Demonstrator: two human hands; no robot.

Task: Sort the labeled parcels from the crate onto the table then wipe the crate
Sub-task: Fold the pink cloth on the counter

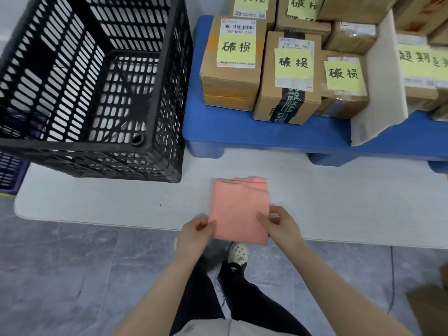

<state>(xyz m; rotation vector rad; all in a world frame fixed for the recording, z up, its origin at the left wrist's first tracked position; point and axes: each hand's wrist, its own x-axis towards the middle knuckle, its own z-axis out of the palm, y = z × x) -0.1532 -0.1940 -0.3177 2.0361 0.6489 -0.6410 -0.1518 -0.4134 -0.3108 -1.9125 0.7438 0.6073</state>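
Note:
A black slatted crate (160, 98) stands on the left of the white table (97, 200), with nothing visible inside it. Several cardboard parcels with yellow handwritten labels (232, 66) sit on a blue pallet (242, 134) at the back right. A folded pink cloth (238, 209) lies at the table's front edge. My left hand (194, 236) pinches its near left corner and my right hand (281, 226) grips its right edge.
A white cardboard divider (380, 93) stands upright between two groups of parcels on the pallet. A blue crate (9, 173) shows at the far left, below the table. A brown box (429, 304) sits on the grey floor at the lower right.

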